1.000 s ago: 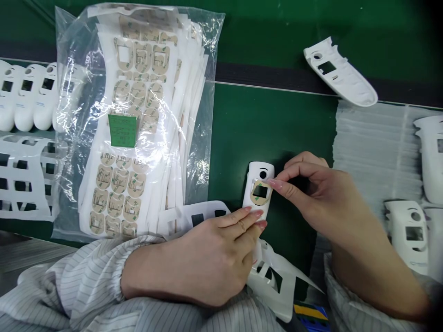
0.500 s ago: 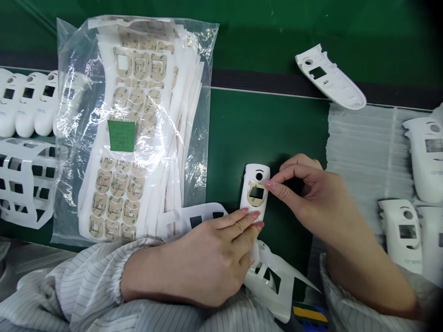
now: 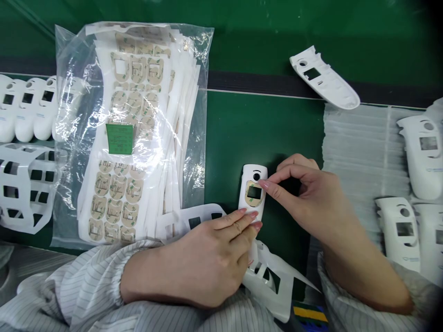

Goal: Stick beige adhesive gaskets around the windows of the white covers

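A white plastic housing (image 3: 257, 171), with a round hole and a rectangular window, lies on the green table. Around its window sits a tan adhesive sticker (image 3: 254, 199). My left hand (image 3: 214, 256) lies across the housing's lower part, its fingers close together and holding it steady. Thumb and forefinger of my right hand (image 3: 297, 189) are pinched at the sticker's upper right edge; the other fingers are curled. Below my left hand, a cut-out white backing sheet (image 3: 285, 295) curls up by the table's near edge. Another backing strip (image 3: 207, 213) shows beyond my left wrist.
A clear plastic bag (image 3: 197, 133) with stacked sticker sheets (image 3: 117, 186) and a green label (image 3: 120, 139) lies left. White housings (image 3: 25, 115) line the far left. More housings (image 3: 403, 235) stand right, near a translucent ribbed sheet (image 3: 356, 147). A loose shell (image 3: 325, 80) lies on the back ledge.
The view has shifted slightly, so most things sit a little further left. Both hands keep nearly the same position on the housing and sticker.
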`<state>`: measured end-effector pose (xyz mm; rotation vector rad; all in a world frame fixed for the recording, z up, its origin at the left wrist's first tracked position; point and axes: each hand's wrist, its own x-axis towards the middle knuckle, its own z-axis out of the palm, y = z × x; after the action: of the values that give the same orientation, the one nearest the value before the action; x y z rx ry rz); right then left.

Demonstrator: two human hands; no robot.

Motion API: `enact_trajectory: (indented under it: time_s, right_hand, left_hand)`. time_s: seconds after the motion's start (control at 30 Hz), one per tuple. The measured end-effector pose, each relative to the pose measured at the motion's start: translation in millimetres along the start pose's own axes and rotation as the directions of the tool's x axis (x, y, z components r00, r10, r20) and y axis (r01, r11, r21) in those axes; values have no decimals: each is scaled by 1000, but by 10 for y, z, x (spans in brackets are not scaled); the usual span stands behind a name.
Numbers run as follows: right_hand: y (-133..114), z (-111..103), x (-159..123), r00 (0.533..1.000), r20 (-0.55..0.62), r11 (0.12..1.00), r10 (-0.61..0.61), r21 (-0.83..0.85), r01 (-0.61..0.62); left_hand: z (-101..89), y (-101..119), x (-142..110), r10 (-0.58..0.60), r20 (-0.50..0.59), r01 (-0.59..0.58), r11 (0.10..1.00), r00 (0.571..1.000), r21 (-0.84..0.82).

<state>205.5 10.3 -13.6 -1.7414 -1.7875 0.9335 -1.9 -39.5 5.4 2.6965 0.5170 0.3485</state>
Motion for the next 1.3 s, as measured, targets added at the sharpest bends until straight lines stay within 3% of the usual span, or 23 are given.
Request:
enact_trajectory:
  time_s: [0.5,1.3]
  right_hand:
    - [1,60,-16,997,-72,999,-42,-22,40]
    - [6,94,-20,994,-93,996,-64,-69,57]
  left_hand:
    - [7,0,5,-16,-9,16,1000,1000,-13]
    - [-1,1,4,-10,1,10,1000,1000,12]
